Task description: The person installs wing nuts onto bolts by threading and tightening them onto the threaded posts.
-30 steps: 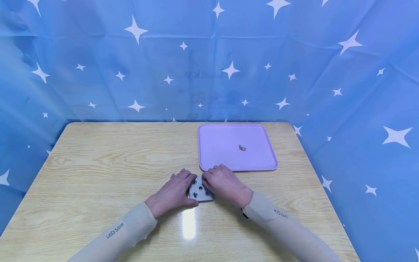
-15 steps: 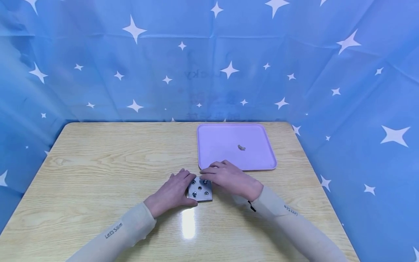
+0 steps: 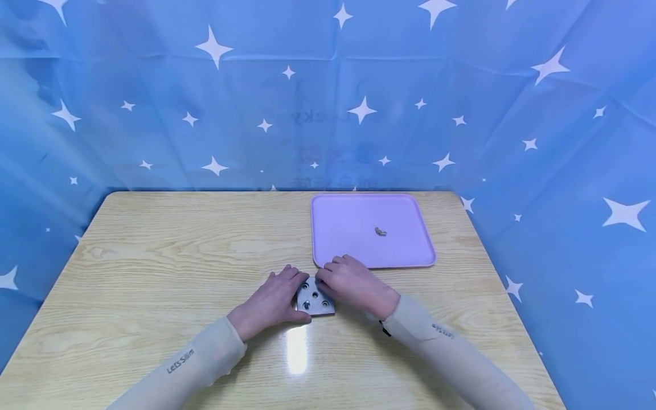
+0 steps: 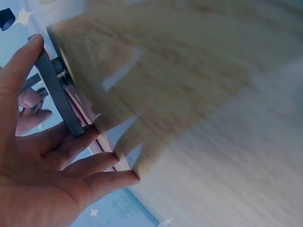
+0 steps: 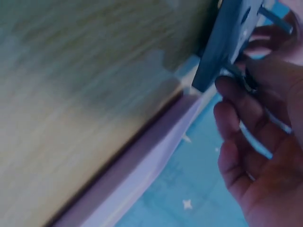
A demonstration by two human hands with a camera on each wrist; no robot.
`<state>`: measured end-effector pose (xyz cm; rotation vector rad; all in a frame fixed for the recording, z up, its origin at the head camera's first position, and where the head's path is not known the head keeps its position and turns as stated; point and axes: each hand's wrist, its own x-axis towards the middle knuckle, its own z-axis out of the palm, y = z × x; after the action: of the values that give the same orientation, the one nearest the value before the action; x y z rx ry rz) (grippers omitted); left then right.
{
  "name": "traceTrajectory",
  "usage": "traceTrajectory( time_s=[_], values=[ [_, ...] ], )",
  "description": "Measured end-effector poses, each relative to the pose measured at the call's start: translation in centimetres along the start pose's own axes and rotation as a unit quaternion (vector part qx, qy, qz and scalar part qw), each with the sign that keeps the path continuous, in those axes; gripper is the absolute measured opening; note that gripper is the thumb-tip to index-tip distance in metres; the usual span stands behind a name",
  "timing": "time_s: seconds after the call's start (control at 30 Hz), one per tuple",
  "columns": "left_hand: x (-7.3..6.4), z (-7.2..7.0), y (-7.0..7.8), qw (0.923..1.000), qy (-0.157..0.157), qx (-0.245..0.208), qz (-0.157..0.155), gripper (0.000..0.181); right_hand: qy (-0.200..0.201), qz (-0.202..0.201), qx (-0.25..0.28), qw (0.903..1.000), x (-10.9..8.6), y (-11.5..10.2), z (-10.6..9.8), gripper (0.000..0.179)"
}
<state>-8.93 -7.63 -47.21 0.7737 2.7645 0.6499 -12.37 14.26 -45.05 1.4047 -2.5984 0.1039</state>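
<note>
A square metal plate (image 3: 316, 309) with several holes lies in front of me. My left hand (image 3: 274, 299) grips its left side, thumb at the near edge and index finger at the far one. A bolt (image 3: 306, 304) stands up at the plate's near left corner. Over the far right corner, my right hand (image 3: 353, 285) pinches a second bolt (image 5: 232, 69) between thumb and fingers; in the right wrist view a small dark ring shows at its end. The left wrist view has the plate edge-on, with threaded shafts (image 4: 31, 81) sticking out toward the right hand's fingers.
A purple tray (image 3: 359, 250) lies just beyond the right hand, with a small cluster of brass-coloured pieces (image 3: 380, 232) on it. The wooden table (image 3: 179, 245) has a blue star-patterned curtain (image 3: 230, 114) behind it and at both sides.
Half a second ago the right hand had loosened and drawn back, baring the bolt at the far right corner; now its fingers are curled around that bolt again. The left hand keeps its grip.
</note>
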Motion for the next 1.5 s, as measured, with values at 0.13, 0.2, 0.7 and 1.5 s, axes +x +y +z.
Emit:
traceTrajectory(
  time_s=[0.13,0.2,0.7,1.5],
  values=[
    [0.0,0.2,0.0,1.0,0.006,-0.001,0.007,0.084,0.024,0.035,-0.001,0.9991,0.1,-0.8,0.6,0.011],
    [0.1,0.2,0.0,0.9999,0.008,0.0,0.008,0.084,0.02,0.05,0.001,0.9986,0.1,-1.0,0.7,0.013],
    [-0.1,0.1,0.0,1.0,0.001,0.004,0.001,0.086,-0.078,-0.029,0.01,0.9965,-1.2,1.0,-2.1,0.033],
    [0.0,0.0,0.0,0.9999,0.01,0.001,0.008,0.085,-0.012,0.098,0.042,0.9943,-0.2,-1.1,0.4,0.017]
  ],
)
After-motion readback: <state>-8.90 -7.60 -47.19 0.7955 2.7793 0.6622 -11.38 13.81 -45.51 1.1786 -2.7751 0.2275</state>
